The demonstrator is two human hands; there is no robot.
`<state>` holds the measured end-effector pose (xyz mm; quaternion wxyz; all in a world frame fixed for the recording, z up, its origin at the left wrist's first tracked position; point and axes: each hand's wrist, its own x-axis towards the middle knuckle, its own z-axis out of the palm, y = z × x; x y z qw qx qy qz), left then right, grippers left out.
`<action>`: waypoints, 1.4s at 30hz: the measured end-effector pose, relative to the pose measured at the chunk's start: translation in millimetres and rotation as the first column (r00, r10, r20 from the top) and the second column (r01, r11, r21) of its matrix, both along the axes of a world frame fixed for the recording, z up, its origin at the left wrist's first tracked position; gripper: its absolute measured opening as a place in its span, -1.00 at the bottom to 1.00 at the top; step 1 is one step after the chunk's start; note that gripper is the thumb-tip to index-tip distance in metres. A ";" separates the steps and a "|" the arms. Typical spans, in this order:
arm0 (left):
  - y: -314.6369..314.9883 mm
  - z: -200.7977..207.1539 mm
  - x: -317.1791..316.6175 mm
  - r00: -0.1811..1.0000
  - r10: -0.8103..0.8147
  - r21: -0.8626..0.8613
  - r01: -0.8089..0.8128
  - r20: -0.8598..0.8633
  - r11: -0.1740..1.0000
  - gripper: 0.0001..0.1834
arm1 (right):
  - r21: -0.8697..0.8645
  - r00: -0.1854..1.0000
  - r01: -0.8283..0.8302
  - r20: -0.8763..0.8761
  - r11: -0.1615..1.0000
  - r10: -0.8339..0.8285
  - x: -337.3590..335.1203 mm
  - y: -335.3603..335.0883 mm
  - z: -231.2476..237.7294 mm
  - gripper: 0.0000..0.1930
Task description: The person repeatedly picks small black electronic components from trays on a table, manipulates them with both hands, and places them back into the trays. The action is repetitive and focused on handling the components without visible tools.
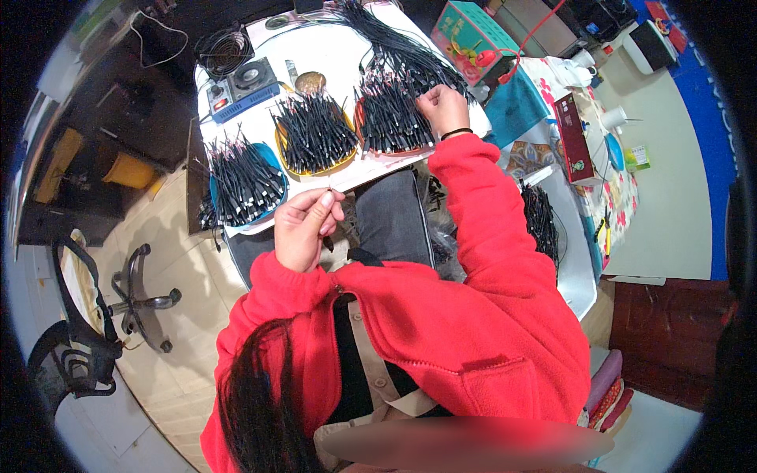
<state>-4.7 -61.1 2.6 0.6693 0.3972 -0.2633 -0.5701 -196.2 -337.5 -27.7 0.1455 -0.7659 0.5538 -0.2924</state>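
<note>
My left hand (303, 229) is raised in front of the table edge, thumb and fingers pinched on a short black cable (329, 243); its thin end pokes up above the fingertips. My right hand (444, 109) reaches to the right side of a red basket's bundle of black cables (392, 114). Its fingers are closed among the cables, and what they grip is hidden. Beside that stand a yellow basket (322, 171) and a blue basket (282, 175), each packed with upright black cables with pale tips.
A small fan unit (251, 79) and a round dish of brownish material (310, 82) sit behind the baskets. Long black cables (386, 43) trail across the white table. To the right are a green box (473, 39), a dark red box (574, 138) and a tray holding more cables (540, 221).
</note>
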 end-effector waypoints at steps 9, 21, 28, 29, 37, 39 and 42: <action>10.4 3.6 -7.8 0.999 0.002 -0.026 -0.004 -0.043 1.000 -0.81 | 0.036 0.982 -0.044 -0.181 0.998 0.050 -3.5 -1.5 -3.6 -0.73; 56.7 17.2 31.7 0.927 0.368 -0.142 -0.374 -0.067 0.917 -0.81 | -0.115 0.949 -0.247 -0.227 0.962 0.217 -7.7 -10.8 -16.3 -0.73; 87.2 20.8 59.5 0.864 0.502 -0.162 -0.502 -0.043 0.850 -0.78 | -0.044 0.949 -0.299 -0.114 0.953 0.293 -11.2 -2.0 10.5 -0.74; 87.4 21.1 59.4 0.861 0.506 -0.160 -0.507 -0.050 0.847 -0.78 | -0.046 0.952 -0.291 -0.110 0.956 0.285 -11.6 1.4 18.4 -0.74; 60.4 27.9 13.2 0.889 0.458 -0.049 -0.457 -0.005 0.888 -0.78 | -0.227 0.767 -0.490 0.347 0.842 0.540 8.8 118.9 74.6 -0.87; 47.6 35.3 1.4 0.913 0.407 -0.154 -0.403 -0.005 0.902 -0.78 | -0.103 0.639 -0.586 0.552 0.804 0.536 17.7 172.5 75.0 -0.91; 32.8 44.1 -15.3 0.932 0.361 -0.175 -0.362 -0.039 0.916 -0.79 | -0.059 0.616 -0.617 0.585 0.785 0.528 26.6 230.0 74.5 -0.91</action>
